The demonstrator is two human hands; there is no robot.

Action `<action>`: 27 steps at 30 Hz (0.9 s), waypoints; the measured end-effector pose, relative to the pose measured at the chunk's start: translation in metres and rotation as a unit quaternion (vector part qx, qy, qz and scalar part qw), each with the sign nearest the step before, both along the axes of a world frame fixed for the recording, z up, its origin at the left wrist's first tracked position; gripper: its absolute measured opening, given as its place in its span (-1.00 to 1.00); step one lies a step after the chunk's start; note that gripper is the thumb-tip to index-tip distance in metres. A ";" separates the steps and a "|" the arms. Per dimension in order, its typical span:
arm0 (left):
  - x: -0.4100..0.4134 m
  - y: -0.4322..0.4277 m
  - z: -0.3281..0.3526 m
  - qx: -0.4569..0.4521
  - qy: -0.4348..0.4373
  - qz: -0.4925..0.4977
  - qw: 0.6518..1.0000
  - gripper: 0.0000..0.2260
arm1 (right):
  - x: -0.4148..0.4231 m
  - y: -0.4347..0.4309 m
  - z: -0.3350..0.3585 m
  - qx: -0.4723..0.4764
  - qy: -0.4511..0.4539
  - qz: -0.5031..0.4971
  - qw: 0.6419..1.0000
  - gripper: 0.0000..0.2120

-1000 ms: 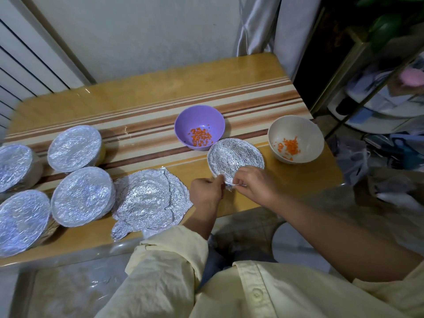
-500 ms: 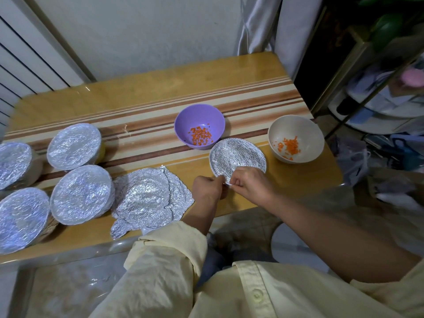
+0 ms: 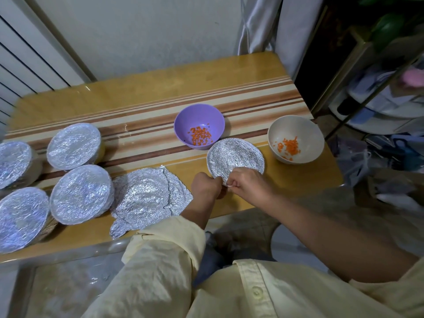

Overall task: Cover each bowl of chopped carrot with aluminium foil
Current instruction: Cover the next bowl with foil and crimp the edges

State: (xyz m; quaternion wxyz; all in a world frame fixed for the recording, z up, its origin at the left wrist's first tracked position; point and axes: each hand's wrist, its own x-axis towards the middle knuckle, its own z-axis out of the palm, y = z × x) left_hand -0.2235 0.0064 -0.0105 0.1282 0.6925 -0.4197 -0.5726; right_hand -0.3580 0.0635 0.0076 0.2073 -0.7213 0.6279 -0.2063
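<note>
While four covered bowls (image 3: pixel 80 193) stand finished at the left end of the table (image 3: pixel 206 83), with spare foil (image 3: pixel 149 198) lying crumpled just beside them, the step in hand is further right, at the near edge: sealing a fifth. The left hand (image 3: pixel 205 185) and right hand (image 3: pixel 249 185) sit knuckle to knuckle, each with fingers curled, pinching the near edge of the foil (image 3: pixel 235 157) spread over this bowl, whose walls are hidden beneath it. To do this well, I judge the edge should be folded down and tucked under the rim in short pinches, working round from this point, one hand steadying while the other crimps. Thin foil tears easily, so the pull should be gentle and outward, leaving the top flat rather than dented in. Just behind stands the purple bowl (image 3: pixel 183 125), whether touching I cannot tell, so any turning of the bowl should be slow to avoid nudging it. Its carrot (image 3: pixel 200 135) lies uncovered, as does that in the beige bowl (image 3: pixel 305 131), near on the right; those two look to be what is left.
</note>
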 end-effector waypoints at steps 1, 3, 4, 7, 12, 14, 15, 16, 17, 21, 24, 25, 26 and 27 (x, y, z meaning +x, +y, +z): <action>0.002 -0.004 -0.015 0.004 0.010 0.005 1.000 -0.71 | -0.002 0.001 0.001 -0.003 0.000 0.011 1.000 -0.85; 0.004 -0.006 -0.010 0.009 0.006 -0.004 1.000 -0.63 | -0.008 0.004 0.001 -0.021 0.008 0.037 0.999 -0.79; 0.004 -0.005 -0.008 0.014 0.005 -0.003 1.000 -0.68 | -0.011 0.006 0.000 -0.029 0.017 0.047 0.998 -0.77; 0.001 0.001 0.023 0.024 0.010 0.010 1.000 -0.82 | -0.015 0.008 0.000 -0.043 0.046 0.062 0.996 -0.77; 0.003 0.006 0.010 -0.011 -0.005 0.046 0.999 -0.55 | -0.009 0.005 0.003 -0.043 0.046 0.046 0.997 -0.85; 0.004 0.008 -0.004 -0.008 -0.004 0.039 0.999 -0.62 | -0.007 0.004 0.002 -0.039 0.044 0.039 0.998 -0.87; 0.004 0.009 -0.006 -0.007 -0.009 0.034 0.999 -0.68 | -0.006 0.003 0.001 -0.036 0.044 0.040 0.998 -0.87; 0.003 0.008 -0.008 -0.008 -0.017 0.030 0.999 -0.72 | -0.005 0.004 0.000 -0.032 0.045 0.044 0.998 -0.87; 0.003 0.008 -0.013 -0.006 -0.012 0.025 1.000 -0.74 | -0.004 0.004 0.000 -0.029 0.045 0.046 0.998 -0.87; -0.001 0.010 -0.006 -0.015 -0.017 0.014 1.000 -0.66 | -0.006 0.005 -0.003 -0.041 0.033 0.042 0.998 -0.86; -0.003 0.015 0.001 -0.022 -0.025 -0.007 0.999 -0.59 | -0.007 0.004 -0.004 -0.052 0.025 0.038 0.998 -0.85; -0.003 0.013 -0.005 -0.027 -0.035 -0.016 0.999 -0.58 | -0.006 0.004 -0.004 -0.055 0.023 0.040 0.997 -0.85; -0.002 0.011 -0.015 -0.028 -0.030 -0.015 0.999 -0.57 | -0.004 0.003 -0.004 -0.055 0.019 0.043 0.997 -0.85; -0.002 0.010 -0.013 -0.026 -0.032 -0.015 0.999 -0.57 | -0.004 0.003 -0.005 -0.052 0.015 0.047 0.997 -0.85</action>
